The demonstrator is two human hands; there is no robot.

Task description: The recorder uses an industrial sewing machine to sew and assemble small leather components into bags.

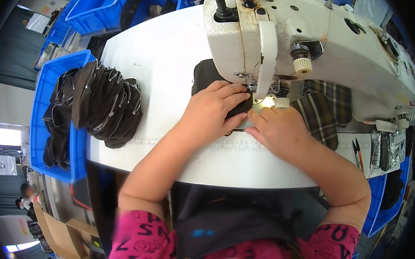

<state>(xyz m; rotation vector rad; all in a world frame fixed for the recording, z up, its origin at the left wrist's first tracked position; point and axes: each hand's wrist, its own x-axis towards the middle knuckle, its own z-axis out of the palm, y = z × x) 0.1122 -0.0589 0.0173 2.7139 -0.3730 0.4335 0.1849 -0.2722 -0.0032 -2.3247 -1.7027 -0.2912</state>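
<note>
Cloth [205,75] slants from far left; my left hand [212,109], nearer, presses it flat; my right hand [280,130] (grip unclear) curls by its edge.

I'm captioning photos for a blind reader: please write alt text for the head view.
A person's left hand and right hand touch dark fabric at a white sewing machine. Dark zippered pieces are piled by a blue bin at left; plaid fabric lies right.
</note>
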